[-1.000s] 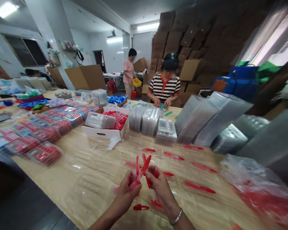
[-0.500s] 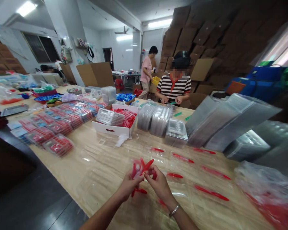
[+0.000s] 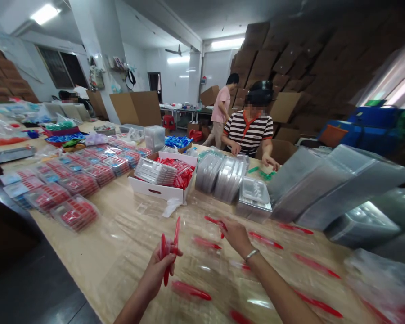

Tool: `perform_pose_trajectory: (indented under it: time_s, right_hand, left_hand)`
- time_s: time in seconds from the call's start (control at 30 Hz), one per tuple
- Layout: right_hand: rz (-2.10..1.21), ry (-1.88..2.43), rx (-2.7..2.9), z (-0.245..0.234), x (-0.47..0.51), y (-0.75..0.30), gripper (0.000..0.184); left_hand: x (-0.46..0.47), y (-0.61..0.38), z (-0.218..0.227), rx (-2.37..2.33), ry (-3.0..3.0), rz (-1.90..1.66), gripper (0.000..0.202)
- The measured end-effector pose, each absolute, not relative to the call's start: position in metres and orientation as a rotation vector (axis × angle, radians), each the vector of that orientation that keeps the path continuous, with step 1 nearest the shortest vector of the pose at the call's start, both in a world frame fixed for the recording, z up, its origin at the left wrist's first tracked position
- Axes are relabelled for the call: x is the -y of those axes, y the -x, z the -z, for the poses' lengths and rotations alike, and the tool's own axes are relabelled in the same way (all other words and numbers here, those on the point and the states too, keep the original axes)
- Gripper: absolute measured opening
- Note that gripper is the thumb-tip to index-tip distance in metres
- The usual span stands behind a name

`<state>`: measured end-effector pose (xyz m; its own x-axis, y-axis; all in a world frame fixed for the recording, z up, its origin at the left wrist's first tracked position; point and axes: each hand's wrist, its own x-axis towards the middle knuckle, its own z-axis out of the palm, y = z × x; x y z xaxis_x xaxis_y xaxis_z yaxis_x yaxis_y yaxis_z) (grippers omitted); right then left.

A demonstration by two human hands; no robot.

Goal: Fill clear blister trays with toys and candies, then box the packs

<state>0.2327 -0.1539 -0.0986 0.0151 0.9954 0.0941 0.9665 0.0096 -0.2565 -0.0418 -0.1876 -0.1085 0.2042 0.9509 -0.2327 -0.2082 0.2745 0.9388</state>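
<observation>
The wall of cardboard boxes (image 3: 290, 58) is filling the background, and the long wooden table (image 3: 121, 243) is running across the view under a clear sheet. Leaning stacks of clear trays (image 3: 324, 184) are crowding its far right side. A white box (image 3: 162, 191) of red parts is sitting near the middle, and rows of filled packs (image 3: 74, 180) are lining the left edge. A co-worker in a striped shirt (image 3: 248, 130) is sitting at the far side.

Down front, the left hand (image 3: 157, 270) is holding a small bunch of red sticks (image 3: 175, 236) upright above the table, fingers wrapped tight around them. The right hand (image 3: 236, 236) is stretching out well apart from it, fingertips touching a loose red stick (image 3: 212, 220) on the table — whether it is pinching that one I cannot tell, as blur is hiding the fingers. Other scattered red sticks (image 3: 191, 291) are lying around both hands.
</observation>
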Motion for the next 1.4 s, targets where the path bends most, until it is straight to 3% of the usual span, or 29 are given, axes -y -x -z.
perform_pose_trajectory:
  time_s: [0.17,0.43,0.63,0.7,0.83,0.9,1.07,1.27,1.4]
  right_hand:
    - [-0.155,2.129,1.972,0.098,0.086,-0.235,0.023]
    - [-0.187,1.995,1.968,0.117,0.002,-0.234,0.022]
    - [-0.343,1.881,1.944,0.128,0.012,-0.24,0.023]
    - [-0.551,1.782,1.872,0.126,0.033,-0.237,0.027]
    - [-1.314,1.41,1.568,0.118,0.09,-0.219,0.037]
    - [-1.427,1.291,1.483,0.115,0.116,-0.207,0.037]
    - [-1.255,1.324,1.39,0.113,0.153,-0.201,0.042]
    - [-0.449,2.027,1.568,0.122,0.15,-0.254,0.018]
    - [-0.3,2.183,1.625,0.131,0.149,-0.283,0.018]
  left_hand:
    - [0.166,0.062,0.105,-1.172,-1.081,-0.96,0.058]
    - [0.14,0.071,0.12,-1.195,-1.163,-0.938,0.044]
    - [0.125,0.054,0.116,-1.232,-1.244,-0.852,0.025]
    - [0.117,0.042,0.113,-1.221,-1.285,-0.807,0.024]
    - [0.111,0.014,0.106,-1.125,-1.41,-0.69,0.015]
    - [0.117,0.003,0.103,-1.034,-1.5,-0.587,0.014]
    - [0.135,-0.01,0.098,-0.894,-1.414,-0.393,0.007]
    - [0.096,-0.042,0.109,-1.147,-0.612,-0.916,0.023]
    - [0.061,-0.071,0.122,-1.223,-0.465,-1.023,0.024]
